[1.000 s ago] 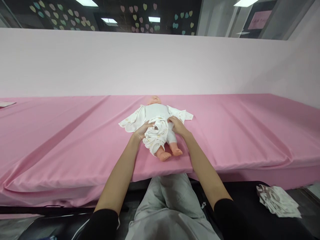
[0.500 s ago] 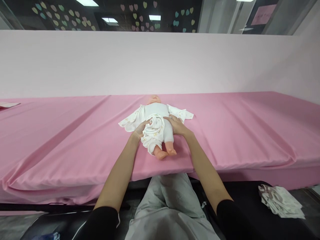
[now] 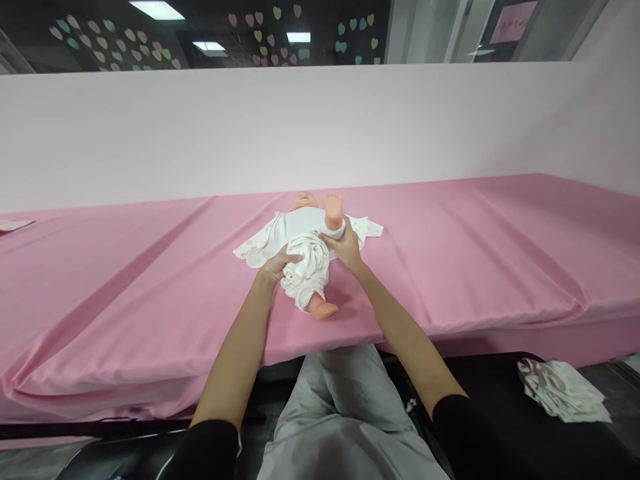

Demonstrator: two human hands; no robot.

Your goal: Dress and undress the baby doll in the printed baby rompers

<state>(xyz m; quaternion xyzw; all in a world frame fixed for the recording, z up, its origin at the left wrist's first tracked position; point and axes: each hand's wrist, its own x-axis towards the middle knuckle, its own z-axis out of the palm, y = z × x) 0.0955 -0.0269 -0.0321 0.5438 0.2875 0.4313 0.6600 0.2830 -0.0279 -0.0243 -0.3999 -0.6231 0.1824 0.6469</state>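
A baby doll [image 3: 306, 219] lies on its back on the pink-covered surface, its head away from me. Spread beneath it is a white top [image 3: 260, 242] with sleeves out to both sides. White printed baby pants [image 3: 309, 261] are bunched over the doll's leg on the left, whose bare foot [image 3: 323, 308] pokes out below. My left hand [image 3: 277, 264] grips the side of this bunched fabric, thumb on top. My right hand [image 3: 349, 248] is closed around the doll's other leg, which is bent up with its sole [image 3: 333, 208] toward me.
The pink sheet [image 3: 475, 260] runs up to a white wall [image 3: 300, 133]. At the lower right, a folded patterned cloth [image 3: 565, 392] lies on a black seat [image 3: 500, 400]. A flat pale item [image 3: 15, 225] rests at the far left edge.
The doll's leg on the right, earlier stretched out flat, is now raised and bent in my right hand. My left thumb has come over the bunched pants. The view has shifted slightly.
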